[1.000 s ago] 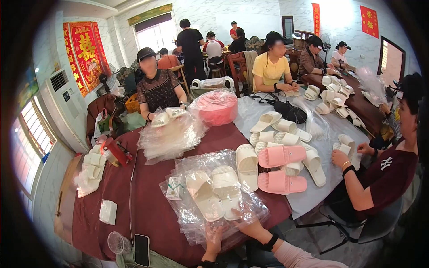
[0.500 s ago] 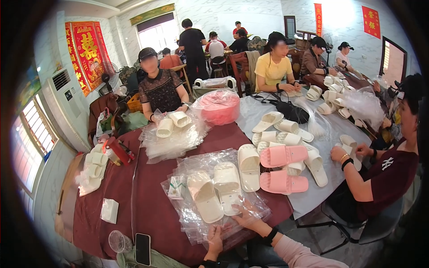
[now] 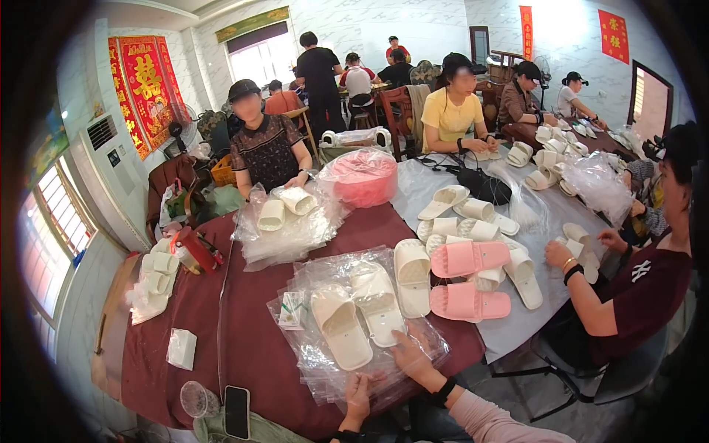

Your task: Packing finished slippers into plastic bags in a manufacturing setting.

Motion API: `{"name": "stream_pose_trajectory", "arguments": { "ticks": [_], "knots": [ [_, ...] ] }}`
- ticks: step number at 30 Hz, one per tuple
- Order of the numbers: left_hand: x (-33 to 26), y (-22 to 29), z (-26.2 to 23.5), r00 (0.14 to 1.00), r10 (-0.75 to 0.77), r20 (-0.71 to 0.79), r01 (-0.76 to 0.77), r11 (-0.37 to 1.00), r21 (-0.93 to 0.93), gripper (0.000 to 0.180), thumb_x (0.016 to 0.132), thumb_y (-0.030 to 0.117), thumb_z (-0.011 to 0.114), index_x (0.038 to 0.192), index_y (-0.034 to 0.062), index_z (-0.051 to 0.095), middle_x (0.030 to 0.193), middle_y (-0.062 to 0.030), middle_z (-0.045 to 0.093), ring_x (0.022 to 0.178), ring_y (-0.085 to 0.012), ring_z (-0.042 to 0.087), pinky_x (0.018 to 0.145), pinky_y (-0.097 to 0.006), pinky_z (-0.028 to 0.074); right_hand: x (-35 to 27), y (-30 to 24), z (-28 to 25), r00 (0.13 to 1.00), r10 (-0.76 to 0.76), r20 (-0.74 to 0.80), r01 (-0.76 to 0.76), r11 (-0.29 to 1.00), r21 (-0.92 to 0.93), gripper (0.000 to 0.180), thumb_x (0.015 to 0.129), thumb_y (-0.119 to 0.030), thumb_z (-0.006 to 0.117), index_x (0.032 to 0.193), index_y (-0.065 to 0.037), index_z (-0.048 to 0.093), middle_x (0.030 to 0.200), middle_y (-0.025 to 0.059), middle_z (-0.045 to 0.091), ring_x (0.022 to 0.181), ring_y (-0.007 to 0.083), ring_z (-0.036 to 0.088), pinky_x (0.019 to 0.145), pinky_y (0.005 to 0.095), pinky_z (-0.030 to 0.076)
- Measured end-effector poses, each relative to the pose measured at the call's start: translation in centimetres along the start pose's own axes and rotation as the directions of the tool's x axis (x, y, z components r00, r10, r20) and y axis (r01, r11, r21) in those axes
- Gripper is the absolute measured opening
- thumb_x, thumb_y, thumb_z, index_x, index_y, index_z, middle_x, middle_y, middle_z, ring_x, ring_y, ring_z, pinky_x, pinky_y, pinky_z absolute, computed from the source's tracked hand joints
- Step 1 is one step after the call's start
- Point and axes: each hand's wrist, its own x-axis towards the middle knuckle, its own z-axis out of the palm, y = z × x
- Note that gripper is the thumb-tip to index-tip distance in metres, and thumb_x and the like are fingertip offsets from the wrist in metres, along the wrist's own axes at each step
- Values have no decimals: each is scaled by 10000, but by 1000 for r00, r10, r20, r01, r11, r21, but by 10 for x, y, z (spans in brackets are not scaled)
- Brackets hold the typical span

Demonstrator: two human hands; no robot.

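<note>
A pair of white slippers lies on a stack of clear plastic bags (image 3: 314, 273) in front of me: the left slipper (image 3: 343, 343) and the right slipper (image 3: 384, 321). The toe end of the right slipper shows through clear film. My right hand (image 3: 415, 362) has its fingers closed at the heel of that slipper, partly behind the film. By the near edge of the bags, my left hand (image 3: 359, 399) pinches the plastic. A small white-and-green packet (image 3: 293, 310) lies on the bags at the left.
Pink slippers (image 3: 470, 258) and more white slippers (image 3: 412, 277) lie to the right. On the maroon cloth (image 3: 255, 354) sit a white box (image 3: 182, 348), a clear cup (image 3: 199, 399) and a phone (image 3: 237, 412). Co-workers handle slippers across the table and at the right.
The right slipper has moved a little away from me, with my right hand following at its heel. My left hand stays at the near edge of the bags.
</note>
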Motion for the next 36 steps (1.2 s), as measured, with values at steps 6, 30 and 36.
{"name": "stream_pose_trajectory", "arguments": {
  "ticks": [6, 30, 36],
  "knots": [
    [-4, 6, 4, 997, -4, -72, 21, 972, 233, 144, 987, 156, 454, 977, 32, 527, 994, -118, 604, 922, -189, 598, 834, -314, 493, -7, -20, 5, 935, -349, -62, 351, 936, 32, 385, 806, -250, 662, 1169, -136, 606, 1302, 190, 484, 1192, 366, 465, 1015, 480, 332],
    [-1, -41, -38, 868, 421, 264, -387, 241, 890, 204, 985, 216, 458, 956, 37, 551, 971, -99, 599, 905, -190, 596, 765, -336, 495, -12, -9, 28, 806, -592, -18, 584, 799, -141, 300, 812, -246, 631, 1094, -145, 613, 1174, 81, 563, 1138, 290, 502, 908, 433, 411],
    [-6, -13, -13, 993, 9, -118, 24, 961, 275, 205, 992, 187, 424, 924, 37, 545, 933, -151, 631, 889, -261, 622, 770, -369, 507, -8, 10, 7, 933, -354, 68, 359, 928, -98, 357, 769, -246, 664, 1103, -127, 621, 1248, 178, 513, 1186, 358, 470, 986, 501, 351]
  ]
}}
